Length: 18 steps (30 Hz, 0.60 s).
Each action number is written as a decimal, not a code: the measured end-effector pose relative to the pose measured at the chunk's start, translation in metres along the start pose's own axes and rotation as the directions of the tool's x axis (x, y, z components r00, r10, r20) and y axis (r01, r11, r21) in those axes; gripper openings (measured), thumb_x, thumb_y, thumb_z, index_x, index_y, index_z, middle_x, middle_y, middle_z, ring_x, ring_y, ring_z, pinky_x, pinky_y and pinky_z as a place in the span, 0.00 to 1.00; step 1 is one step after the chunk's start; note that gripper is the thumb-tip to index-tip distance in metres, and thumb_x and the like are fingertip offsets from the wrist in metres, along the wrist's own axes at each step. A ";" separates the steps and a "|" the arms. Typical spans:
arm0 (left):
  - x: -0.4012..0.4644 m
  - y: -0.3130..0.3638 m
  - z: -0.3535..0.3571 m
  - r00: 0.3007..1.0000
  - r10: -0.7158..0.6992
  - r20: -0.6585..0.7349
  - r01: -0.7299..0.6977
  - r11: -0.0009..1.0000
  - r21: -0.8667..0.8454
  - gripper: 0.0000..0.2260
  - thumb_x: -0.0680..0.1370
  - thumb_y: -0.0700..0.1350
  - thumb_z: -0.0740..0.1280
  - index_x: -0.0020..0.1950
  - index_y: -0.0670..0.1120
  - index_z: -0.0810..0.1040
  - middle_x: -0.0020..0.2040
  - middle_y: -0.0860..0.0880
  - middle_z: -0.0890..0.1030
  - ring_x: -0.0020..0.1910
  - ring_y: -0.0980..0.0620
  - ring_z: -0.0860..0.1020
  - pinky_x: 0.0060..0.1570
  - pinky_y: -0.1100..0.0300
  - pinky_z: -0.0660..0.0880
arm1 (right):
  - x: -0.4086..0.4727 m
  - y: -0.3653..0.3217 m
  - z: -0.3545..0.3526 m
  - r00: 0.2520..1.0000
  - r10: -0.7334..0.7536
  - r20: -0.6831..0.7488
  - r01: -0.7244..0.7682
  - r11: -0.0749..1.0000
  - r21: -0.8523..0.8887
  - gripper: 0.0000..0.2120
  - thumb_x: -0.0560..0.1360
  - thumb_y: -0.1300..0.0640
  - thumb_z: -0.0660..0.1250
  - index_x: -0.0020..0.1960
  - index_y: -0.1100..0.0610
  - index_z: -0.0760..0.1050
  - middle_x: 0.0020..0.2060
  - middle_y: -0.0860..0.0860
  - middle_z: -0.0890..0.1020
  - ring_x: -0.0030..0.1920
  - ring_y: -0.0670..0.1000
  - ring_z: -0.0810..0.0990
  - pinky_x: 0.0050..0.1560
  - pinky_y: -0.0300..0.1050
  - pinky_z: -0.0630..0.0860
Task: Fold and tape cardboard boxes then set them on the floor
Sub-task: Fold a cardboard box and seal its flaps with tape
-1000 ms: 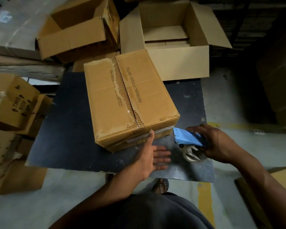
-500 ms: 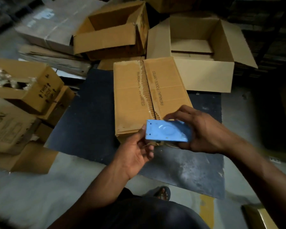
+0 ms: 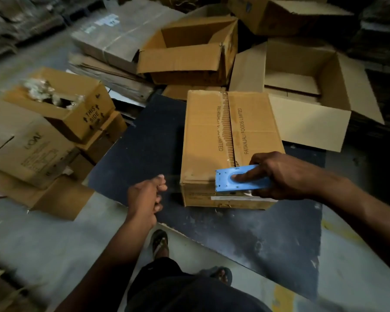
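Closed cardboard box (image 3: 230,140) sits on dark worn board (image 3: 149,145) laid over grey concrete floor (image 3: 43,239). Right hand (image 3: 286,174) grips blue tape dispenser (image 3: 239,179) at box's near top edge. Left hand (image 3: 145,197) curled, pinching what may be clear tape strip, too faint to confirm. Open empty boxes (image 3: 189,52) crowd behind; flattened cardboard (image 3: 113,73) stacked left. Lighting dim.

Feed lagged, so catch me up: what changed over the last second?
The right hand lifted the blue tape dispenser from the mat onto the box's near edge. The left hand left the box front and now pinches tape pulled leftward. The box stayed on the dark mat.
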<state>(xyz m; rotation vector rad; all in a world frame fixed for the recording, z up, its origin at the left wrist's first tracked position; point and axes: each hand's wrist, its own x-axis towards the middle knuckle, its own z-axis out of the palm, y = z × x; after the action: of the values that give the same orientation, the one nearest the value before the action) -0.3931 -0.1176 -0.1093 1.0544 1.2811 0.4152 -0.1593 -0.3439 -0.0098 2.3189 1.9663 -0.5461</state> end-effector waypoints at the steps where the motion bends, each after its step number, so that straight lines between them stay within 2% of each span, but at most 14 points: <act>1: 0.001 0.000 0.002 1.000 0.018 -0.014 -0.017 1.000 0.021 0.11 0.78 0.50 0.75 0.50 0.42 0.84 0.39 0.49 0.82 0.27 0.55 0.68 0.24 0.60 0.62 | 0.005 -0.001 0.002 1.000 -0.003 -0.004 0.003 1.000 0.000 0.29 0.79 0.46 0.71 0.76 0.33 0.65 0.49 0.46 0.72 0.43 0.43 0.68 0.37 0.32 0.65; 3: 0.003 -0.003 0.004 0.996 0.068 -0.051 -0.065 0.996 0.059 0.14 0.76 0.52 0.77 0.47 0.42 0.82 0.39 0.49 0.82 0.31 0.52 0.71 0.28 0.57 0.70 | 0.013 -0.002 0.004 1.000 0.007 -0.011 -0.007 1.000 0.001 0.28 0.79 0.47 0.71 0.75 0.32 0.66 0.48 0.46 0.72 0.42 0.43 0.68 0.36 0.32 0.64; 4: 0.005 -0.005 0.004 0.993 0.093 -0.070 -0.088 0.994 0.064 0.13 0.76 0.52 0.77 0.45 0.42 0.82 0.38 0.49 0.82 0.32 0.52 0.72 0.35 0.51 0.78 | 0.017 -0.003 0.004 1.000 0.013 -0.011 -0.013 1.000 0.003 0.28 0.79 0.47 0.71 0.75 0.32 0.66 0.48 0.46 0.72 0.43 0.44 0.68 0.37 0.33 0.64; 5: 0.008 -0.007 0.005 0.990 0.114 -0.083 -0.108 0.992 0.072 0.13 0.77 0.52 0.76 0.44 0.43 0.81 0.38 0.49 0.82 0.33 0.52 0.73 0.46 0.43 0.81 | 0.020 -0.005 0.004 1.000 0.017 -0.006 -0.017 1.000 0.001 0.28 0.79 0.47 0.71 0.75 0.32 0.66 0.48 0.46 0.72 0.44 0.44 0.69 0.38 0.34 0.65; 6: 0.010 -0.008 0.007 0.987 0.133 -0.095 -0.125 0.988 0.088 0.13 0.77 0.52 0.76 0.43 0.43 0.81 0.37 0.49 0.82 0.32 0.53 0.73 0.55 0.37 0.80 | 0.023 -0.006 0.004 1.000 0.022 0.002 -0.022 1.000 -0.007 0.28 0.79 0.47 0.70 0.75 0.32 0.65 0.49 0.46 0.72 0.45 0.44 0.69 0.40 0.35 0.66; 7: 0.011 -0.009 0.008 0.984 0.149 -0.101 -0.138 0.985 0.106 0.13 0.77 0.52 0.76 0.42 0.44 0.81 0.37 0.49 0.82 0.32 0.53 0.74 0.58 0.35 0.78 | 0.026 -0.007 0.004 1.000 0.026 0.014 -0.025 1.000 -0.018 0.28 0.80 0.47 0.70 0.75 0.32 0.65 0.50 0.46 0.72 0.46 0.45 0.70 0.41 0.36 0.66; 9: 0.015 -0.012 0.010 0.981 0.164 -0.103 -0.150 0.981 0.126 0.14 0.77 0.53 0.76 0.41 0.44 0.80 0.36 0.50 0.82 0.32 0.53 0.74 0.53 0.36 0.79 | 0.029 -0.009 0.003 0.999 0.033 0.025 -0.032 0.999 -0.027 0.28 0.80 0.49 0.70 0.76 0.34 0.65 0.49 0.45 0.71 0.47 0.45 0.70 0.42 0.38 0.69; 11: 0.021 -0.017 0.011 0.979 0.174 -0.105 -0.160 0.978 0.133 0.14 0.77 0.53 0.76 0.40 0.44 0.81 0.35 0.50 0.83 0.33 0.52 0.76 0.45 0.45 0.77 | 0.032 -0.009 0.002 0.999 0.042 0.031 -0.040 0.999 -0.036 0.28 0.80 0.49 0.70 0.76 0.34 0.66 0.49 0.45 0.71 0.47 0.45 0.71 0.44 0.41 0.74; 13: 0.024 -0.023 0.011 0.977 0.191 -0.091 -0.176 0.972 0.153 0.14 0.78 0.53 0.75 0.40 0.44 0.81 0.36 0.49 0.83 0.36 0.51 0.78 0.44 0.52 0.75 | 0.035 -0.010 0.002 0.998 0.046 0.048 -0.043 0.997 -0.057 0.27 0.80 0.49 0.69 0.75 0.34 0.66 0.49 0.44 0.71 0.48 0.45 0.72 0.45 0.42 0.76; 16: 0.029 -0.028 0.011 0.979 0.193 -0.062 -0.178 0.964 0.199 0.14 0.79 0.52 0.74 0.40 0.44 0.82 0.37 0.48 0.84 0.40 0.50 0.81 0.43 0.56 0.75 | 0.040 -0.012 -0.001 0.996 0.047 0.073 -0.044 0.998 -0.044 0.27 0.79 0.49 0.70 0.75 0.34 0.67 0.48 0.43 0.70 0.47 0.44 0.72 0.45 0.40 0.73; 18: 0.034 -0.032 0.014 0.984 0.173 -0.048 -0.161 0.968 0.195 0.14 0.78 0.52 0.74 0.40 0.44 0.82 0.37 0.48 0.84 0.41 0.50 0.81 0.42 0.57 0.72 | 0.043 -0.012 -0.004 0.994 0.051 0.092 -0.046 0.998 -0.052 0.27 0.78 0.48 0.70 0.74 0.33 0.68 0.51 0.44 0.72 0.49 0.45 0.73 0.48 0.42 0.75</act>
<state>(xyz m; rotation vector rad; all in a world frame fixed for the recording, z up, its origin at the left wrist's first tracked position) -0.3797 -0.1132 -0.1556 1.3261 1.3129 0.4637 -0.1649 -0.3000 -0.0168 2.2615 1.8563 -0.5831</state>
